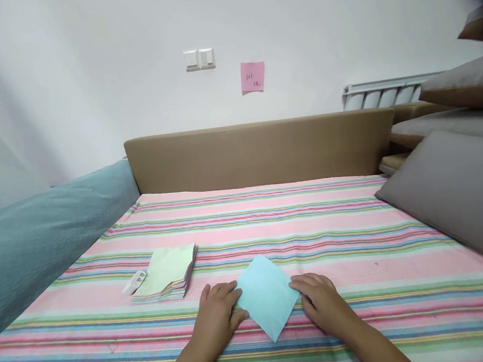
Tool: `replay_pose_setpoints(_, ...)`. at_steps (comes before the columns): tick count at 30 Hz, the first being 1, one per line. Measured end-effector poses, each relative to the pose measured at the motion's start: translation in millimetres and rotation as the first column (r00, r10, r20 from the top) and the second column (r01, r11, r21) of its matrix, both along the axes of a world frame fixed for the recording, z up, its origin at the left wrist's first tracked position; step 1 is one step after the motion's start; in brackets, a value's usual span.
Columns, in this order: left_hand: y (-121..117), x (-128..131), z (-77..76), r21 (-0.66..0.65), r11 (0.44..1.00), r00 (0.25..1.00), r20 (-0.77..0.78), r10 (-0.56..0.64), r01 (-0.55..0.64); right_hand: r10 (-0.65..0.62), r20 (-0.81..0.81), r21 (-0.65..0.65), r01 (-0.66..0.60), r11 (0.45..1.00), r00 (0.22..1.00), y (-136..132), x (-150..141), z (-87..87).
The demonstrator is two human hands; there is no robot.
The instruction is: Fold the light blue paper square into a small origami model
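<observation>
A light blue square sheet of paper (268, 297) lies flat on the striped cloth, turned so one corner points toward me. My left hand (218, 312) rests at its left corner, fingertips touching the edge and the thumb spread apart below. At the opposite corner, my right hand (319, 301) lies with its fingertips on the paper's edge and its thumb lower down, apart from the fingers. Neither hand is wrapped round the sheet. To the left is a stack of coloured paper (168, 269), pale yellow-green on top, with a small white object (135, 281) against its side.
The pink striped cloth (261, 213) covers the surface. A brown padded board (260, 154) stands at the back. Grey cushions (457, 184) pile up on the right; a blue-green covered side (59, 225) runs along the left. A pink note (253, 77) and switches (199, 59) are on the wall.
</observation>
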State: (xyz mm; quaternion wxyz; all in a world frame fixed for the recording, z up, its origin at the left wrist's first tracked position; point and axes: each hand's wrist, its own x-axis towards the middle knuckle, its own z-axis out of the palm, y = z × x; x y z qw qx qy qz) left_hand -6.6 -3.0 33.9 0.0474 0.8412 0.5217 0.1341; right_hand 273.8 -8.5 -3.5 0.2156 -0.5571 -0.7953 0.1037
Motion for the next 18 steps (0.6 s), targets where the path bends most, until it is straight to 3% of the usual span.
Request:
replay_pose_setpoints(6, 7.6, -4.0, -8.2, 0.115, 0.99, 0.995, 0.042, -0.087, 0.082, 0.014, -0.035, 0.031, -0.013, 0.999, 0.999, 1.4, 1.5, -0.5)
replay_pose_setpoints(10, 10.9, -7.4, -9.0, 0.107, 0.986, 0.991, 0.037, -0.128, 0.124, 0.04, -0.021, 0.04, -0.039, 0.998, 0.999, 0.7, 2.9, -0.9)
replay_pose_setpoints(18, -0.7, 1.0, 0.9, 0.054, 0.995, 0.995, -0.052, -0.08, 0.083, 0.062, 0.092, 0.078, -0.069, 0.995, 0.994, -4.8, -10.9, 4.5)
